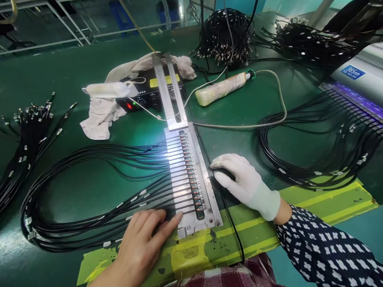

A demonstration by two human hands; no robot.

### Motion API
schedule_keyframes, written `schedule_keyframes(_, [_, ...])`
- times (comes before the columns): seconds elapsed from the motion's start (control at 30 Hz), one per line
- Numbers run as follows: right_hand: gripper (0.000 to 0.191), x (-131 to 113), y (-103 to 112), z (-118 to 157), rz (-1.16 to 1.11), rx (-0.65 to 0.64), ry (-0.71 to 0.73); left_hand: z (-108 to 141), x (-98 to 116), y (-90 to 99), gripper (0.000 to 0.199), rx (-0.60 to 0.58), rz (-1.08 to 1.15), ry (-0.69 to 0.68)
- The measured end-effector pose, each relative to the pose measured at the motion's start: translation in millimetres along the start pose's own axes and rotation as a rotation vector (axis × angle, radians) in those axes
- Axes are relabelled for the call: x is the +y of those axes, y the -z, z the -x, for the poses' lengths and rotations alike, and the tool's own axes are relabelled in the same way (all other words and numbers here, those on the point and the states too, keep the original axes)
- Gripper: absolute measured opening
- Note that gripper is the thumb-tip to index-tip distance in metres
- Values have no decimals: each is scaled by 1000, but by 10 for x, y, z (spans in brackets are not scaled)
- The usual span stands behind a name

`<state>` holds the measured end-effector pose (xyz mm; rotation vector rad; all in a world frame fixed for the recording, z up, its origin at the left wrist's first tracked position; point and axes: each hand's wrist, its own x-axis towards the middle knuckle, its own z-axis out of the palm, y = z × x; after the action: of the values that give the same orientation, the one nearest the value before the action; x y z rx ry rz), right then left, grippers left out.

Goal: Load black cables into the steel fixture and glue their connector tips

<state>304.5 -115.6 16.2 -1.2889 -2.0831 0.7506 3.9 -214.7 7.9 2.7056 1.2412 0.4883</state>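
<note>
A metal fixture (pixel 214 207) lies on the green table, with a row of black cables (pixel 119 149) laid across it and their small connector ends in its slot. My bare left hand (pixel 145 239) rests at the fixture's lower left, fingers spread, the index or thumb tip touching the lowest cable. My right hand (pixel 239 181), in a white glove, lies on the table just right of the fixture, thumb and fingers apart, beside a thin black cord (pixel 223 195). A slotted metal plate (pixel 164 91) sits over the fixture's top end.
Behind stand a black control box (pixel 145 104), white cloth (pixel 97 119) and a wrapped tube (pixel 221 89). Cable bundles lie at left (pixel 26 147), back (pixel 226 36) and right (pixel 269 151). A lamp unit (pixel 363 75) glows purple at right.
</note>
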Motion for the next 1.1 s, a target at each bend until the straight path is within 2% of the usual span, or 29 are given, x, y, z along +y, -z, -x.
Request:
schedule_keyframes(0.17, [13, 16, -21, -9, 25, -10, 14, -233, 53, 62, 44, -21, 3, -95])
schedule_keyframes(0.3, [13, 17, -28, 6, 46, 5, 25, -479, 131, -15, 50, -68, 47, -177])
schedule_keyframes(0.43, [12, 12, -30, 15, 46, 0, 25, -586, 155, -81, 40, -67, 34, -203])
schedule_keyframes(0.67, [12, 27, -35, 12, 27, 3, 16, -522, 104, -46, 40, -90, 209, -93])
schedule_keyframes(0.97, [11, 36, -40, 7, -25, -2, -23, -379, 72, 1, 39, -12, 155, -131])
schedule_keyframes(1.03, [12, 51, -1, -57, -40, -5, -46, -304, 73, -69, 31, 52, 120, -162])
schedule_keyframes(1.1, [13, 98, 77, -223, -49, 3, -81, -222, 82, -174, 23, 172, 50, -220])
